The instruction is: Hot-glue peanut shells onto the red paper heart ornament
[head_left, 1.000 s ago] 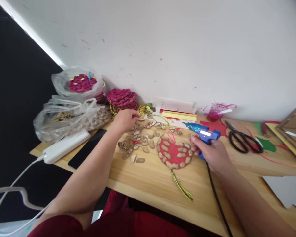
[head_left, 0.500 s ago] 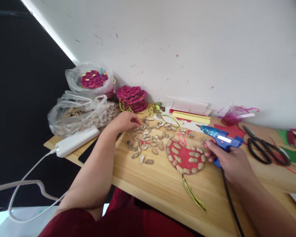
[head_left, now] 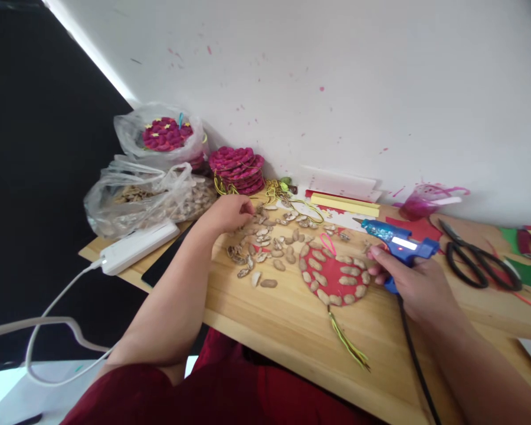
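Note:
My right hand (head_left: 418,283) is wrapped round a blue hot glue gun (head_left: 393,239), its nozzle pointing left above the table. Just left of that hand lies a red disc (head_left: 334,271) with peanut shells stuck round its rim and in short rows inside. A pink loop (head_left: 328,243) sits at its top, and a yellow-green tassel (head_left: 347,342) hangs from its bottom. My left hand (head_left: 233,213) is over the far left edge of the loose peanut shells (head_left: 262,239), fingers curled together. Whatever is between those fingertips, if anything, is hidden.
Black-handled scissors (head_left: 478,260) lie at the right by coloured scraps. Against the wall stand a purple-stained cup (head_left: 420,203) and a stack of magenta discs (head_left: 236,170). Plastic bags (head_left: 146,195) and a white power strip (head_left: 137,248) occupy the left. The gun's black cord (head_left: 411,348) trails down.
The view has tilted slightly, so the table things sit a little higher. My left hand has shifted slightly right at the shells. My right hand still holds the glue gun in about the same place.

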Motion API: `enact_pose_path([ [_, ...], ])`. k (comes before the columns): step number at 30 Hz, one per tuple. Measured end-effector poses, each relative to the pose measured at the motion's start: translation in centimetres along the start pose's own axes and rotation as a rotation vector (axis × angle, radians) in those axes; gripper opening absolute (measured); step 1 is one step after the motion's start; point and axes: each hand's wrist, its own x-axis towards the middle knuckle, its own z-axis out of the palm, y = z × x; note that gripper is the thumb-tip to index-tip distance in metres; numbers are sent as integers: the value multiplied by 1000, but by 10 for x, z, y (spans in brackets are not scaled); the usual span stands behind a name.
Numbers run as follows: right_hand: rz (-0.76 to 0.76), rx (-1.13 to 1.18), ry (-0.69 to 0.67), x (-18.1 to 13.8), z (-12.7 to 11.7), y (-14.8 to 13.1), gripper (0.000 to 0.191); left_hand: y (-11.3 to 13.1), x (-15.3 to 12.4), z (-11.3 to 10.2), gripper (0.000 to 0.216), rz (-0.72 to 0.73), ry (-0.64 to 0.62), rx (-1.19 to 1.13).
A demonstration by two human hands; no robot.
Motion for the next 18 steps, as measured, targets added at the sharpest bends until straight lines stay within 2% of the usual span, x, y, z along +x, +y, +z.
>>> enact_pose_path([
  [4,-14,3,1,0,0,0,32,1,0,0,19,-5,30,-41],
  [12,-21,30,7,2,1,5,34,14,0,10,16,100,-57,-359],
  [15,-31,19,5,3,1,6,32,24,-2,12,14,147,-39,-355],
  [18,-34,9,9,3,1,5,27,45,-14,13,7,188,2,-264],
])
